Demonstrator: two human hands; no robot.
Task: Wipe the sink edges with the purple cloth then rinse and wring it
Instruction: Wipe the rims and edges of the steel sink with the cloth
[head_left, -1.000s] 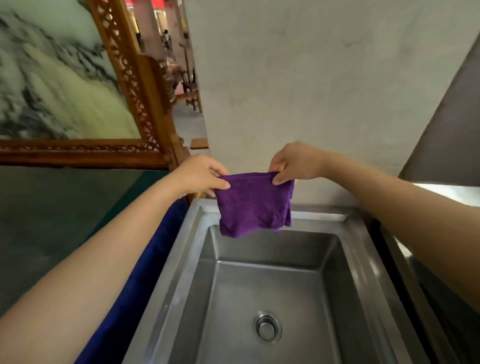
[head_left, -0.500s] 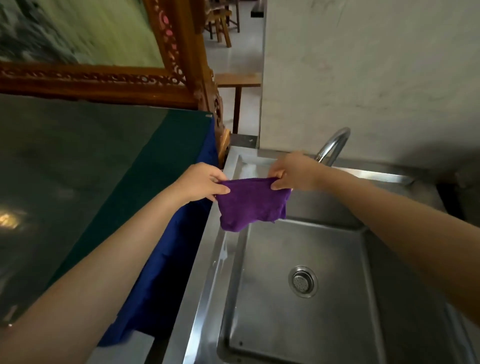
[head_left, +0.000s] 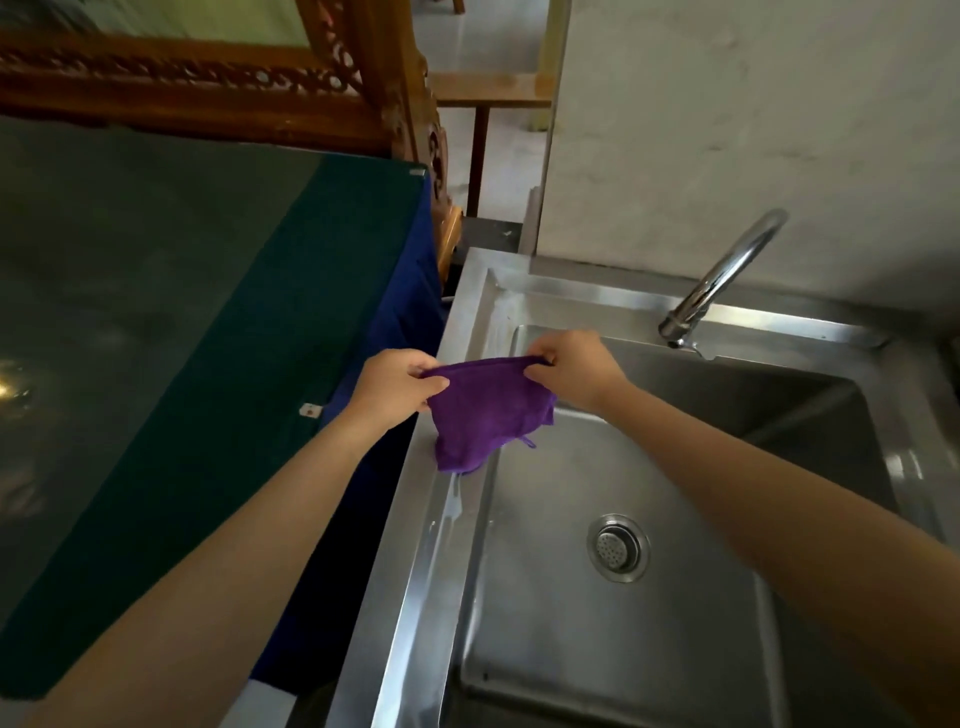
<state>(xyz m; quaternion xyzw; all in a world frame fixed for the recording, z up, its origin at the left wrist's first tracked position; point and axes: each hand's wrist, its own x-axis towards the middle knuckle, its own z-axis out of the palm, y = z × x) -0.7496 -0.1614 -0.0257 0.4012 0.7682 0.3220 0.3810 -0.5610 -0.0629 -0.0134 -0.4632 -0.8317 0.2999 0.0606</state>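
Observation:
A purple cloth (head_left: 485, 413) hangs folded between both hands over the left rim of a stainless steel sink (head_left: 415, 571). My left hand (head_left: 397, 387) pinches its upper left corner. My right hand (head_left: 574, 371) pinches the upper right corner. The cloth's lower edge reaches down to the left rim near the basin's corner; whether it touches is unclear. A chrome faucet (head_left: 719, 280) curves over the back rim, with no water running. The drain (head_left: 618, 553) sits in the dry-looking basin floor.
A glass-topped table with a green and blue cover (head_left: 182, 332) stands tight against the sink's left side. A carved wooden frame (head_left: 218, 88) rises behind it. A pale wall (head_left: 753, 130) backs the sink. A wooden bench (head_left: 488, 93) stands farther back.
The view has tilted down and closer, revealing the faucet and more basin. Both hands have lowered the cloth from above the back rim toward the left rim, still gripping its top corners.

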